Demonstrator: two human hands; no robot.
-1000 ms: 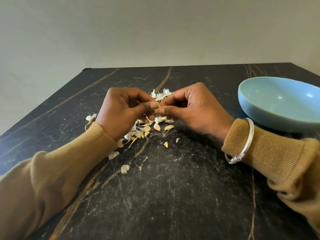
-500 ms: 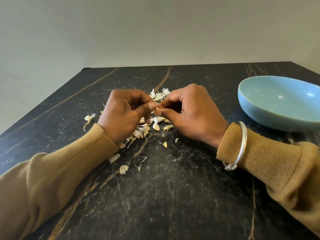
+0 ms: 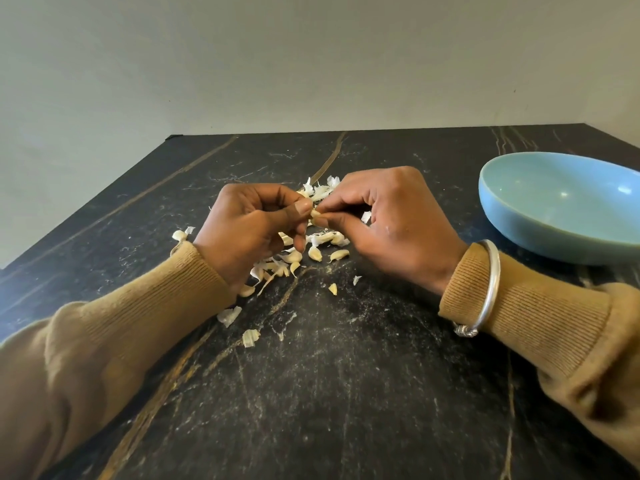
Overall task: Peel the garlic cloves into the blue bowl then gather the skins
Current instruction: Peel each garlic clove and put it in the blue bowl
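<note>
Both hands meet over the middle of the dark, veined counter (image 3: 346, 393). The left hand (image 3: 249, 233) and the right hand (image 3: 384, 223) each have the fingers curled in, and thumb and forefinger of both pinch 1 small clove (image 3: 314, 213) held between them just above the counter. How much skin is left on that clove is too small to tell.

Under and around the hands lies a loose pile of skins (image 3: 277, 265) mixed with pale cloves; 2 such pieces (image 3: 314, 253) lie side by side at 6 o'clock of the pinched clove. More white skins (image 3: 320, 190) show at 12 o'clock, behind the fingertips. Stray bits are scattered at 7 o'clock of the pile, near the left sleeve (image 3: 145, 313), and 1 bit (image 3: 180, 234) lies at 9 o'clock of the left hand, just beside the cuff.

The bowl (image 3: 519, 237), pale blue, stands upright on the counter at 3 o'clock of the right hand, well apart from the pile and cut by the frame's right edge. A silver bangle (image 3: 490, 289) rings the right cuff.
</note>
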